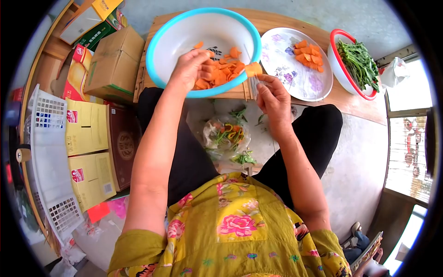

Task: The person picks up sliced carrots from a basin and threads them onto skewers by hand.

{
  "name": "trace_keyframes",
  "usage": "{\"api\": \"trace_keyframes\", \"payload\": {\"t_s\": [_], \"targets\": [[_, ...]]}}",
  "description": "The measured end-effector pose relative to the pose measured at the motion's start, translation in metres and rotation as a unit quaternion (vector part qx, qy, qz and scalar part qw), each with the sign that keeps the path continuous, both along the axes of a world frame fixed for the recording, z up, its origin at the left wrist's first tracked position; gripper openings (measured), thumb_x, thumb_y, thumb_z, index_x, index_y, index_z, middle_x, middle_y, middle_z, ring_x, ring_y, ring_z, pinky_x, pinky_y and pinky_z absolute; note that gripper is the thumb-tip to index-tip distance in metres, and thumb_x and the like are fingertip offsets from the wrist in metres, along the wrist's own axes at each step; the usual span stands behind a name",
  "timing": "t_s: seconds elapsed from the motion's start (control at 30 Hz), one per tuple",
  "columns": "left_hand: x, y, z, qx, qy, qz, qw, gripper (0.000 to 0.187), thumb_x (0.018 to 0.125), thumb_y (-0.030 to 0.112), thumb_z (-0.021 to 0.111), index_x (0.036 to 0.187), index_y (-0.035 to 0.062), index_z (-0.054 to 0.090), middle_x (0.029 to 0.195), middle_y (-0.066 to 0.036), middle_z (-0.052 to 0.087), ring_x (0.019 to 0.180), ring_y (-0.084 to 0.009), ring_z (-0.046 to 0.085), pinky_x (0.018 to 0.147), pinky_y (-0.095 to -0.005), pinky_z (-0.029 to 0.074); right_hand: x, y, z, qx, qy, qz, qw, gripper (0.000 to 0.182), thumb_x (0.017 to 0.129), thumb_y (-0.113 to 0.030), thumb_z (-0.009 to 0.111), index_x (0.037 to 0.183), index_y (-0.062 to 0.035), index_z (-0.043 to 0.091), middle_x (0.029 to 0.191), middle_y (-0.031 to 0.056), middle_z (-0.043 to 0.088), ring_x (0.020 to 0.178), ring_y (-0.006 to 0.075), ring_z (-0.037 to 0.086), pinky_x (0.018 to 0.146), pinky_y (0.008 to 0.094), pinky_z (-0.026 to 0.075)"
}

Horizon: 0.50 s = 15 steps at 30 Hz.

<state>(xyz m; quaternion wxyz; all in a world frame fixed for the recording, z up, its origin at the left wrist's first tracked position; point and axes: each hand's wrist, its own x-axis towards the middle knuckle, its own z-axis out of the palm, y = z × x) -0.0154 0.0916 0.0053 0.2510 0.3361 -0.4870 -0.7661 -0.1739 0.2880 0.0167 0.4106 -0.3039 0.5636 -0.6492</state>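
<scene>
My left hand (191, 69) is over a white basin (173, 41) with a blue rim, fingers pinched on an orange carrot slice (210, 54). More carrot slices (224, 73) lie heaped in the basin. Beside the basin's near right rim, my right hand (273, 98) is closed around a thin skewer, whose lower part is largely hidden by the fingers. Carrot slices (253, 69) are stacked on the skewer's tip. Several thin skewers (252, 88) show at the bench edge by that hand.
On the wooden bench (295, 21), a floral plate (279, 55) bears carrot pieces (308, 55). A red-rimmed bowl (335, 60) of leafy greens (358, 62) stands right. A plastic bag (227, 134) with scraps lies between my knees. Cardboard boxes (113, 64) are at left; a person's leg (360, 242) shows lower right.
</scene>
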Motion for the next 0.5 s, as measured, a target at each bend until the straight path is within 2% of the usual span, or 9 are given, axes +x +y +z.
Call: {"api": "trace_keyframes", "payload": {"t_s": [0.07,0.1,0.2,0.23,0.3,0.33,0.37,0.43,0.5], "targets": [[0.004,-0.008,-0.001,-0.023,-0.015,0.077,0.997,0.021,0.089,0.017,0.059,0.102,0.0002,0.059,0.079,-0.004,0.061,0.063,-0.0117,0.06,0.053,-0.0249,0.05,-0.002,0.002,0.004,0.007,-0.004,-0.005,1.0,0.017,0.091,-0.01,0.055,0.107,-0.0038,0.057,0.055,-0.0047,0.044,0.049,0.003,0.037,0.045,0.0196,0.027],[0.003,-0.009,-0.001,-0.026,-0.017,0.078,0.996,0.021,0.089,0.017,0.059,0.102,0.0002,0.059,0.079,-0.004,0.061,0.063,-0.0117,0.06,0.053,-0.0249,0.05,-0.002,0.003,0.005,0.0,-0.012,-0.003,1.0,0.017,0.092,-0.01,0.055,0.107,-0.0039,0.057,0.055,-0.0048,0.044,0.048,0.0029,0.036,0.045,0.0196,0.026],[-0.006,-0.013,-0.014,-0.15,-0.171,0.074,0.971,0.017,0.086,0.015,0.06,0.096,0.0017,0.064,0.076,-0.004,0.062,0.065,-0.0097,0.06,0.055,-0.024,0.049,-0.002,0.005,0.004,-0.012,-0.016,0.002,1.0,0.017,0.092,-0.01,0.055,0.107,-0.0038,0.057,0.055,-0.0048,0.044,0.048,0.0029,0.036,0.044,0.0195,0.026],[-0.01,-0.014,-0.023,-0.152,-0.173,0.074,0.97,0.017,0.086,0.015,0.06,0.096,0.0017,0.064,0.076,-0.004,0.062,0.065,-0.0097,0.06,0.055,-0.024,0.049,-0.002,0.005,0.003,-0.015,-0.01,0.005,1.0,0.017,0.092,-0.01,0.055,0.107,-0.0038,0.057,0.055,-0.0049,0.043,0.048,0.003,0.036,0.044,0.0195,0.026],[-0.017,-0.014,-0.034,-0.342,-0.349,0.011,0.873,0.019,0.078,0.017,0.063,0.093,0.0049,0.066,0.09,-0.011,0.068,0.071,-0.0202,0.065,0.065,-0.0325,0.052,-0.002,0.006,0.004,-0.02,-0.015,0.008,1.0,0.017,0.091,-0.011,0.056,0.107,-0.0037,0.057,0.055,-0.0049,0.043,0.048,0.003,0.036,0.044,0.0195,0.026],[-0.019,-0.013,-0.035,-0.397,-0.398,-0.021,0.827,0.022,0.074,0.018,0.065,0.093,0.0074,0.066,0.096,-0.013,0.066,0.082,-0.0266,0.064,0.075,-0.0368,0.051,-0.002,0.006,0.004,-0.022,-0.019,0.012,0.999,0.017,0.091,-0.011,0.056,0.107,-0.0036,0.057,0.055,-0.005,0.043,0.048,0.0029,0.036,0.044,0.0195,0.027],[-0.02,-0.013,-0.039,-0.399,-0.398,-0.022,0.826,0.022,0.074,0.018,0.065,0.093,0.0074,0.066,0.096,-0.013,0.066,0.082,-0.0266,0.064,0.075,-0.0368,0.051,-0.002,0.007,0.004,-0.024,-0.02,0.011,0.999,0.017,0.091,-0.011,0.056,0.107,-0.0036,0.057,0.055,-0.005,0.043,0.048,0.0029,0.036,0.044,0.0195,0.027],[-0.025,-0.017,-0.061,-0.428,-0.458,-0.037,0.779,0.019,0.074,0.016,0.065,0.091,0.0083,0.066,0.096,-0.014,0.066,0.089,-0.0302,0.062,0.078,-0.0392,0.049,-0.002,0.008,0.005,0.002,0.004,0.008,1.0,0.018,0.091,-0.011,0.056,0.107,-0.0033,0.057,0.055,-0.0049,0.044,0.047,0.0031,0.037,0.044,0.0193,0.028],[-0.027,-0.016,-0.068,-0.438,-0.459,-0.048,0.771,0.018,0.073,0.016,0.066,0.09,0.0088,0.066,0.095,-0.014,0.066,0.093,-0.031,0.061,0.081,-0.0408,0.048,-0.001,0.01,0.006,0.006,-0.001,0.012,1.0,0.018,0.091,-0.011,0.056,0.107,-0.0033,0.057,0.055,-0.0048,0.044,0.047,0.0031,0.037,0.044,0.0194,0.028]]}}
